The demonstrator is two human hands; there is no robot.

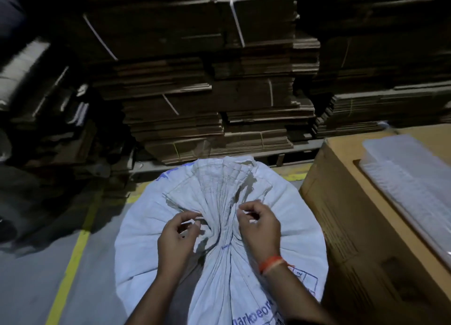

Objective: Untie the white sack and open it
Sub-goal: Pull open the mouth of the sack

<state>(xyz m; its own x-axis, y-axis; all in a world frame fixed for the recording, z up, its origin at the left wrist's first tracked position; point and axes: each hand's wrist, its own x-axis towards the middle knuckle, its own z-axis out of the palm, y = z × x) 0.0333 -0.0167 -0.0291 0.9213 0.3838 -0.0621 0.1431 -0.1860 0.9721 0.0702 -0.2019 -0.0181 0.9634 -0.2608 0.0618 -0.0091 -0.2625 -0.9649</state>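
A big white woven sack (146, 239) with blue print stands on the floor right below me. Its top is gathered into a tight neck (222, 229), and the loose mouth fans out beyond it. My left hand (175, 237) sits at the left of the neck, thumb and fingers pinching a thin white tie. My right hand (261, 227), with an orange thread band at the wrist, is at the right of the neck and pinches the other end of the tie. The knot itself is too small to make out.
A large brown carton (346, 202) stands close on the right with clear plastic bags (410, 178) on top. Tall stacks of flattened strapped cardboard (207, 93) rise just behind the sack. A yellow floor line (73, 263) runs along the left.
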